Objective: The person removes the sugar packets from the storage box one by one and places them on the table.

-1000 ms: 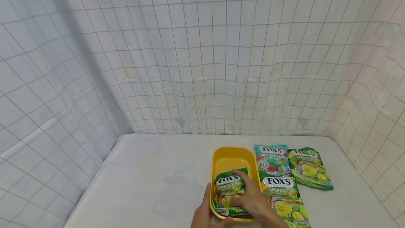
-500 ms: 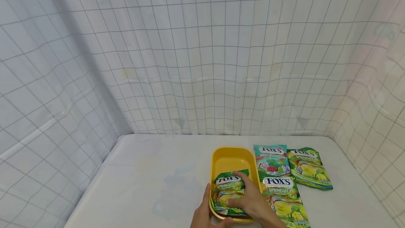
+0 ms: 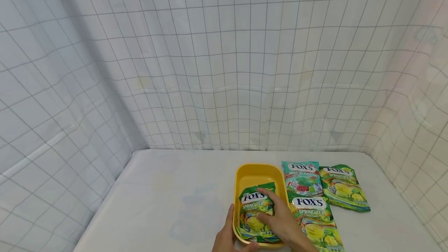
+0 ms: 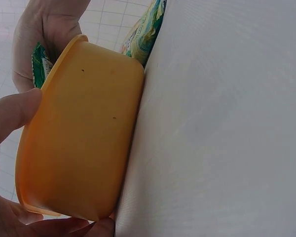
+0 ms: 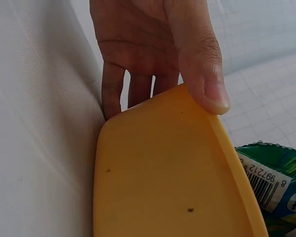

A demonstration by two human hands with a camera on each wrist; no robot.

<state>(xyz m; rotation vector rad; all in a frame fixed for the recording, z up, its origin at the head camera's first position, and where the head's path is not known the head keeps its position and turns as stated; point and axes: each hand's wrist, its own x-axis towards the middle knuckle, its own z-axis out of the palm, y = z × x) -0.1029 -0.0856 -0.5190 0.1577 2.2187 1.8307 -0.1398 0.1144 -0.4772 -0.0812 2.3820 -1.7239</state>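
A yellow plastic tub (image 3: 259,170) stands on the white table in the head view. In its near part lies a green Fox's Spring Tea candy bag (image 3: 249,215), its top end tilted slightly right. My left hand (image 3: 225,234) grips the tub at its near left corner; in the left wrist view its thumb (image 4: 19,111) lies at the rim and its fingers reach round the wall. My right hand (image 3: 280,219) holds the bag from the right, thumb on its front and a finger at its top edge. The right palm hides the bag's right side.
Right of the tub lie a teal Mint Blossom candy bag (image 3: 302,180), a Spring Tea bag (image 3: 344,188) at the far right, and another Spring Tea bag (image 3: 315,224) nearer, close against the tub. White grid-patterned sheets (image 3: 245,69) enclose the table (image 3: 168,197) at the back and sides.
The candy bag in the tub has shifted slightly away from me and to the right, and my right thumb has moved with it. My left hand stays on the tub.
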